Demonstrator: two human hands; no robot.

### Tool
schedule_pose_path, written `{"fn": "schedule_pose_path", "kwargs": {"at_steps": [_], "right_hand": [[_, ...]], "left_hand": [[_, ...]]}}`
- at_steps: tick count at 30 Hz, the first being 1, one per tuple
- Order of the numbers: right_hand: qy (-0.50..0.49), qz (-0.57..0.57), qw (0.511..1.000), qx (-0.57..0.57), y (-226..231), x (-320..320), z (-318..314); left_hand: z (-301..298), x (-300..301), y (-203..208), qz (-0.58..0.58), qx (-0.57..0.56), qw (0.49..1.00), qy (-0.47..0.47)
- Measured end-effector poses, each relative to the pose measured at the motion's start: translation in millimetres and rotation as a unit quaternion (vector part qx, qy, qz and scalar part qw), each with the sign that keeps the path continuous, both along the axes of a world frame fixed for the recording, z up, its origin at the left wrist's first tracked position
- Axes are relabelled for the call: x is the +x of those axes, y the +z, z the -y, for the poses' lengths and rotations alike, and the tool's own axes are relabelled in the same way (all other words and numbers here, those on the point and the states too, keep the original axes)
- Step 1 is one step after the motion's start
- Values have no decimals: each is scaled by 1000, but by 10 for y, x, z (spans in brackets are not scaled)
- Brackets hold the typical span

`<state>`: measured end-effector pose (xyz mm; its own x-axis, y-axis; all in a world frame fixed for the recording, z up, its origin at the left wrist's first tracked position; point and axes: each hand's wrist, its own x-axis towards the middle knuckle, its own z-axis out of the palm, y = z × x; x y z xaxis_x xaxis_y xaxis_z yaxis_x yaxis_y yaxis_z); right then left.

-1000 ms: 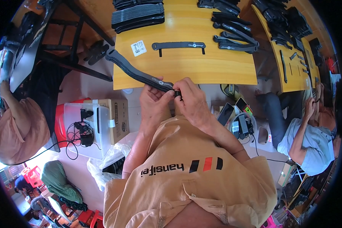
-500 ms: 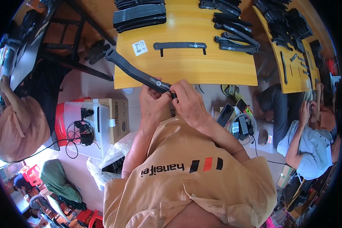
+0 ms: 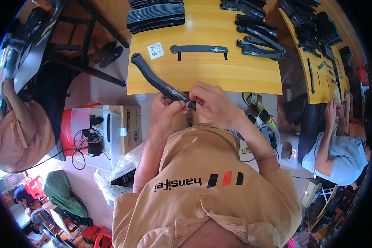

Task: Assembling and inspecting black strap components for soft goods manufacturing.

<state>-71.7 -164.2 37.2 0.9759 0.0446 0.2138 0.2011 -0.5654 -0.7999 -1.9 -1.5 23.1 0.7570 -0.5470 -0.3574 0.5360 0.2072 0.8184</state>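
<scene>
In front of my body, just past the table's near edge, my left hand (image 3: 164, 113) pinches a bundle of dark grey fabric straps (image 3: 149, 77) near one end. Its other end, with a slot, reaches up and left over the tabletop. My right hand (image 3: 213, 102) is closed beside the left, its fingers bent at a short black piece (image 3: 191, 106) at the bundle's near end. Whether that piece is a separate band or a strap end, I cannot tell. A single strap (image 3: 198, 49) lies flat on the table, with two short black strips (image 3: 179, 56) extending below it.
The yellow table (image 3: 211, 78) bears a white label (image 3: 156, 51), a strap stack (image 3: 155, 18) at back left and loose straps (image 3: 260, 48) at right. A clear bin (image 3: 113, 142) with black cables and a carton (image 3: 132, 128) stand below left. People sit on both sides.
The bundle has swung to a steeper angle, its far end moving right and slightly down. My right hand has shifted slightly right, and the short black piece shows more between my hands.
</scene>
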Motion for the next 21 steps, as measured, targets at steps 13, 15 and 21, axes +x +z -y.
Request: {"fn": "schedule_pose_path", "kwargs": {"at_steps": [13,15,21], "right_hand": [[45,-25,980,-190,170,-33,-83],[15,22,970,-240,140,-74,-123],[-28,14,963,-266,30,-138,-206]], "left_hand": [[60,-11,-22,66,74,994,-45],[64,-26,33,73,89,992,-53],[93,-64,-7,95,113,988,-49]]}}
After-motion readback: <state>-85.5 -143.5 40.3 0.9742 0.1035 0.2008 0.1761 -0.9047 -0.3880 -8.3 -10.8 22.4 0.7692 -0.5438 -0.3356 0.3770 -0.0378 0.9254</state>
